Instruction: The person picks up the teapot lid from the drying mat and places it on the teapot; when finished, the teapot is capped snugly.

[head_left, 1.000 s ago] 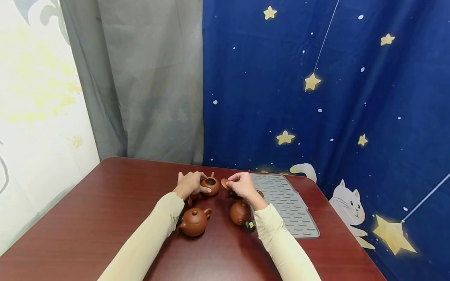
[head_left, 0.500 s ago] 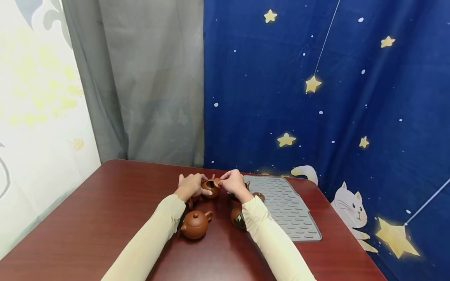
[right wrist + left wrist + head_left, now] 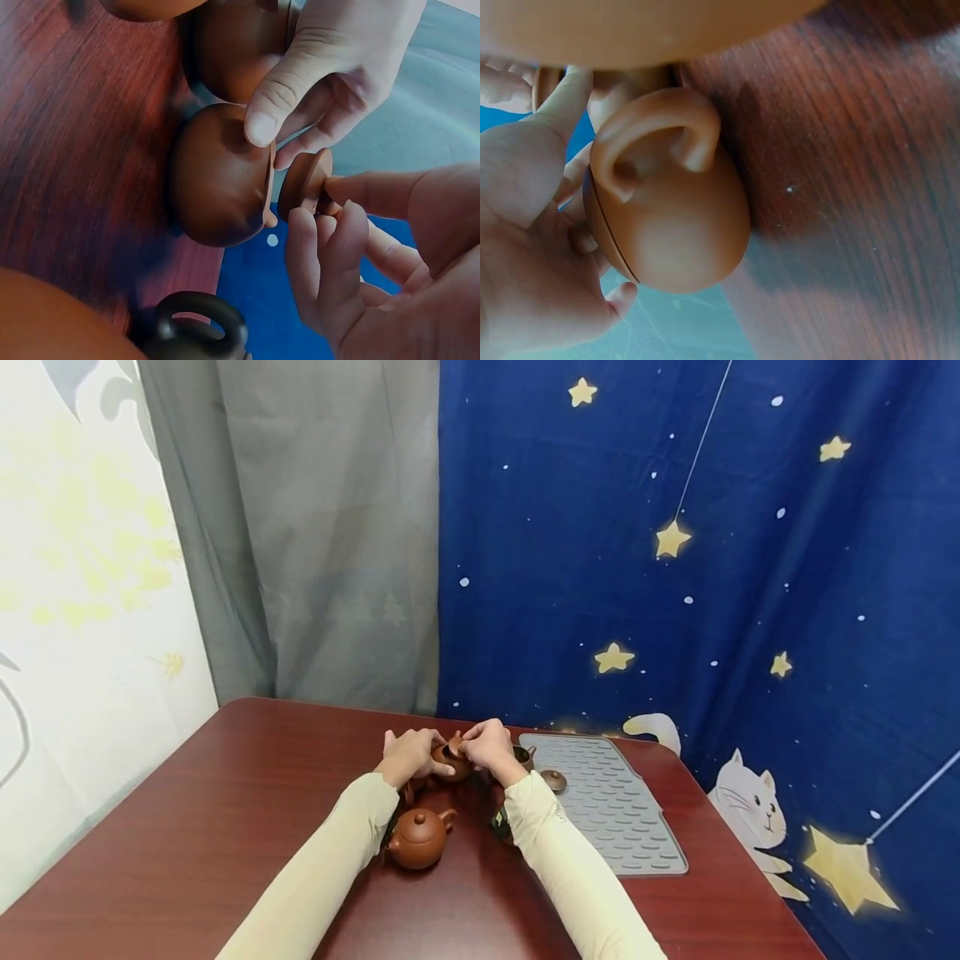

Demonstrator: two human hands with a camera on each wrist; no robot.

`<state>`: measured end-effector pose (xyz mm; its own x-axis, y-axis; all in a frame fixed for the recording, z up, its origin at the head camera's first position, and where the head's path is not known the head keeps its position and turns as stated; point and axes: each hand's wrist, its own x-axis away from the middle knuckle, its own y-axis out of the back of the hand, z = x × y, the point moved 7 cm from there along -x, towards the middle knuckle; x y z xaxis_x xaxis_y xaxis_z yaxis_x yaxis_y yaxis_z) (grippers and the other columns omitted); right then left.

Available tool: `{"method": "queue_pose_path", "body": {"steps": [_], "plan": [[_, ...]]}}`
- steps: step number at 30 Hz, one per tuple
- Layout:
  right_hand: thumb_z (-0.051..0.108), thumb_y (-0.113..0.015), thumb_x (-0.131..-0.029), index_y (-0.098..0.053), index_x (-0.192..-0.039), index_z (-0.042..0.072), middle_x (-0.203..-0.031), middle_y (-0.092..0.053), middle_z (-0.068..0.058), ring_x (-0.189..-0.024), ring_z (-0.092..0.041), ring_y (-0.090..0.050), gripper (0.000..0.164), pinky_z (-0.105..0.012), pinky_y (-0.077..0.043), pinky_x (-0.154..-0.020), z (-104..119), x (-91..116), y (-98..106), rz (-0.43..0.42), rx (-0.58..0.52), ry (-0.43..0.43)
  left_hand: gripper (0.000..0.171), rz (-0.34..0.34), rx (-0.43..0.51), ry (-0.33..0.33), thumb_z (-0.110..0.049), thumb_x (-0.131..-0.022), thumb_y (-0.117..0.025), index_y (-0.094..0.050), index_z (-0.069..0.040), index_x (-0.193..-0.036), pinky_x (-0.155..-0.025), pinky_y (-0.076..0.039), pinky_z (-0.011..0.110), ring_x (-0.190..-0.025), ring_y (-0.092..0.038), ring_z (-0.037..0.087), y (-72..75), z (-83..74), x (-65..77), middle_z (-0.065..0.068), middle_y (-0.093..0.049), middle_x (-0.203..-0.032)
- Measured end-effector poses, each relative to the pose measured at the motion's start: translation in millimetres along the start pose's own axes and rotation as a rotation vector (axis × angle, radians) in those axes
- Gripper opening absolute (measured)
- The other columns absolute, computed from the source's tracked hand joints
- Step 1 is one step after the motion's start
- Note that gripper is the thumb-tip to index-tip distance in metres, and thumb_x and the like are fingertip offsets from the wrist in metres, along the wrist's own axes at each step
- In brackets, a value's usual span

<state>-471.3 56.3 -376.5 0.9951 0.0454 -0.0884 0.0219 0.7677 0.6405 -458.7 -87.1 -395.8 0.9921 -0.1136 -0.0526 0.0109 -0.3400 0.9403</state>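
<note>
My left hand [image 3: 411, 754] grips a small brown clay teapot [image 3: 221, 176] near its rim, the thumb on its side. The mouth of this teapot is uncovered. Just off that mouth, tilted, is a round lid [image 3: 307, 184]; my right hand [image 3: 491, 750] pinches it by its knob. Close by my left hand, in the left wrist view, stands a second lidded teapot [image 3: 679, 232] with a looped handle. Another lidded teapot [image 3: 417, 839] is beside my left forearm. My right forearm mostly hides one more teapot in the head view.
A grey ridged mat [image 3: 626, 810] lies on the right of the reddish table [image 3: 247, 810]. On its left edge rests a dark lid [image 3: 553, 781]. A dark brown teapot [image 3: 522, 757] stands just behind my right wrist. Curtains [image 3: 525, 610] hang beyond the table.
My right hand has brought the lid leftward, from beside the teapot to its mouth. The dark lid on the mat has come into fuller view. My left hand has stayed on the teapot.
</note>
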Motion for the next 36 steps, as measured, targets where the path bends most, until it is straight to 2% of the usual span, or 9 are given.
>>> {"method": "queue_pose_path", "body": {"steps": [9, 15, 19, 23, 28, 36], "plan": [[0.011, -0.076, -0.073, -0.073, -0.075, 0.013, -0.062, -0.063, -0.001, -0.047, -0.019, -0.060, 0.004, -0.034, -0.051, -0.047, 3.0, -6.6, -6.0, 0.007, 0.016, -0.008, 0.067, 0.016, -0.011, 0.032, -0.055, -0.062, -0.077, -0.061, -0.026, -0.120, -0.081, -0.025, 0.043, -0.088, -0.056, 0.019, 0.0, 1.8, -0.1, -0.002, -0.064, -0.101], [0.011, -0.076, -0.074, -0.074, -0.076, 0.014, -0.064, -0.064, -0.001, -0.043, -0.017, -0.058, 0.004, -0.032, -0.050, -0.045, -0.6, -7.4, -9.1, 0.015, 0.063, -0.025, 0.065, 0.018, -0.006, 0.026, -0.055, -0.062, -0.076, -0.061, -0.025, -0.118, -0.082, -0.024, 0.043, -0.088, -0.056, 0.020, -2.6, 1.3, -0.6, 0.000, -0.064, -0.101], [0.012, -0.076, -0.074, -0.073, -0.077, 0.013, -0.072, -0.065, -0.002, -0.042, -0.014, -0.056, 0.004, -0.027, -0.047, -0.040, 2.0, -7.2, -11.3, 0.017, 0.095, 0.032, 0.065, 0.009, -0.014, 0.024, -0.055, -0.062, -0.077, -0.061, -0.025, -0.117, -0.082, -0.024, 0.043, -0.088, -0.056, 0.019, -2.7, 2.9, -1.1, -0.001, -0.064, -0.102], [0.011, -0.074, -0.075, -0.073, -0.079, 0.011, -0.074, -0.065, -0.003, -0.040, -0.013, -0.055, 0.005, -0.025, -0.046, -0.039, 6.6, -6.6, -14.8, 0.020, 0.132, 0.091, 0.064, 0.005, -0.021, 0.012, -0.055, -0.062, -0.077, -0.061, -0.024, -0.116, -0.080, -0.024, 0.043, -0.084, -0.055, 0.018, -0.6, 2.3, -0.5, -0.002, -0.064, -0.095], [0.011, -0.073, -0.077, -0.071, -0.080, 0.012, -0.076, -0.063, -0.004, -0.042, -0.013, -0.056, 0.003, -0.024, -0.045, -0.039, 8.9, -4.1, -17.7, 0.018, 0.179, 0.098, 0.065, 0.010, -0.036, 0.004, -0.056, -0.062, -0.076, -0.061, -0.024, -0.117, -0.078, -0.024, 0.042, -0.082, -0.054, 0.018, 0.3, 0.8, 1.3, -0.003, -0.063, -0.090], [0.017, -0.075, -0.076, -0.073, -0.076, 0.014, -0.075, -0.065, 0.002, -0.052, -0.012, -0.057, 0.004, -0.024, -0.045, -0.044, 9.6, -4.0, -18.3, 0.015, 0.245, 0.105, 0.062, 0.002, -0.020, 0.008, -0.054, -0.062, -0.077, -0.062, -0.023, -0.114, -0.080, -0.024, 0.043, -0.085, -0.055, 0.019, 0.2, 1.5, 1.3, -0.003, -0.064, -0.096]]}}
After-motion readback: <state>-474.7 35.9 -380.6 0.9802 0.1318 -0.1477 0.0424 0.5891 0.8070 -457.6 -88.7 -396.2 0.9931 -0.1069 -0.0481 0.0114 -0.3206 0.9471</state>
